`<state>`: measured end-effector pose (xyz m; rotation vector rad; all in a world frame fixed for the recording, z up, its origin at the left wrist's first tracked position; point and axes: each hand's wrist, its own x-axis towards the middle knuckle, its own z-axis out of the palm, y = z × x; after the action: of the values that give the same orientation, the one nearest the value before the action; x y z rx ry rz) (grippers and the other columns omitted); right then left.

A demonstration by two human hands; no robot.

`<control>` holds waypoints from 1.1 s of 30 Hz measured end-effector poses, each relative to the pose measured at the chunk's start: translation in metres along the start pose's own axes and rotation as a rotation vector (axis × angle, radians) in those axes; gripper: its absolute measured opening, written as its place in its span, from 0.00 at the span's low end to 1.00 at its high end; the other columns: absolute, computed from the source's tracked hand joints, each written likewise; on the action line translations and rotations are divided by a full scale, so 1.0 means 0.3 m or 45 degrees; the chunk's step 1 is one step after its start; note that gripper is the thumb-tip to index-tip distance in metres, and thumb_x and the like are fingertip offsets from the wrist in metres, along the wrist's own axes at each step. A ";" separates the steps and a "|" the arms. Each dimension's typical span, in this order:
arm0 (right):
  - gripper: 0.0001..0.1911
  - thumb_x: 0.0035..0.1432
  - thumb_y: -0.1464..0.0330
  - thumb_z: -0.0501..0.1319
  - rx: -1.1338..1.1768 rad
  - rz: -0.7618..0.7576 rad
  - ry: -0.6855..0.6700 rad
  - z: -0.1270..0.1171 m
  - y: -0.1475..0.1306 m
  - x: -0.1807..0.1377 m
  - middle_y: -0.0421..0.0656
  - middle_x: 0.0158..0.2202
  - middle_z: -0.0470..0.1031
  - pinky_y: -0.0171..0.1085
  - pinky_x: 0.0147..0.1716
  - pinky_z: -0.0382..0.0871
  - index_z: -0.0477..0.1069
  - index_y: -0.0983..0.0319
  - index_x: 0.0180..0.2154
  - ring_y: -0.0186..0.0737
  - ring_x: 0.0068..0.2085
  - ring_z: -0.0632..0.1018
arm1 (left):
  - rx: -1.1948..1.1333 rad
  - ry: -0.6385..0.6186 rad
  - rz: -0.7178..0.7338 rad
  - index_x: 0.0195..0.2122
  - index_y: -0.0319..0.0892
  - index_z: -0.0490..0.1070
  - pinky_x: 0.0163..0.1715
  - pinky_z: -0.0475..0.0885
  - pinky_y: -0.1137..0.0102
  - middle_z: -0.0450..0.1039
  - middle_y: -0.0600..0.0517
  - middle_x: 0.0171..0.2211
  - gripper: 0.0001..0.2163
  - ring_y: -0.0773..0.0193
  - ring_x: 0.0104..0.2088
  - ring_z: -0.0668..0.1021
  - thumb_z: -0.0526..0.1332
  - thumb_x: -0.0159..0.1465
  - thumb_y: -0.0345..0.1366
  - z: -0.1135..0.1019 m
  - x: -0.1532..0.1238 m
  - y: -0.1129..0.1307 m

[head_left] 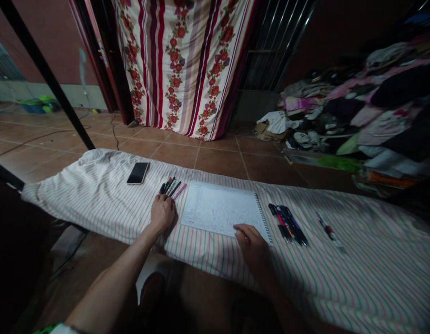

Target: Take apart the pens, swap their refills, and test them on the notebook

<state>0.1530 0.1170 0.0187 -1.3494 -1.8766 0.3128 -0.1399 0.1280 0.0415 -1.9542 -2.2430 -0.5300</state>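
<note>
My left hand (163, 214) lies at the near end of a small bundle of pens (172, 186), its fingers closed over their lower ends. One of these is pink, the others mostly dark. Right beside them is a spiral notebook (220, 208) with a pale page and its coil on the right. My right hand (251, 243) rests at the notebook's lower right edge, fingers curled together; whatever they may hold is hidden. A second group of pens (288, 225), dark with some red, lies side by side right of the coil. Farther right is a single marker-like pen (329, 232).
A striped cloth (208, 253) covers the long surface under everything. A phone (138, 173) lies at its left. Behind are a tiled floor (215, 157), a flowered curtain (187, 69) and a heap of clothes (368, 106). A dark pole (51, 74) slants down at the left.
</note>
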 end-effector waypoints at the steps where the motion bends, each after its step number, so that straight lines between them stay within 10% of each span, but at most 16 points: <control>1: 0.13 0.55 0.68 0.50 -0.002 -0.001 0.003 0.002 -0.002 0.000 0.47 0.36 0.75 0.43 0.43 0.69 0.72 0.62 0.35 0.43 0.39 0.75 | -0.002 0.003 0.006 0.36 0.37 0.74 0.45 0.63 0.62 0.71 0.41 0.41 0.13 0.53 0.45 0.69 0.49 0.62 0.33 0.000 -0.003 -0.002; 33: 0.14 0.57 0.67 0.50 0.018 -0.003 -0.012 0.014 -0.008 0.004 0.49 0.35 0.76 0.43 0.39 0.71 0.72 0.64 0.34 0.44 0.38 0.76 | 0.005 -0.019 -0.319 0.42 0.38 0.67 0.31 0.66 0.67 0.70 0.43 0.40 0.14 0.56 0.36 0.75 0.47 0.64 0.39 0.029 0.027 0.031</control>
<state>0.1482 0.1181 0.0181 -1.3387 -1.8803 0.3312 -0.1310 0.1395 0.0376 -1.6895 -2.5126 -0.5379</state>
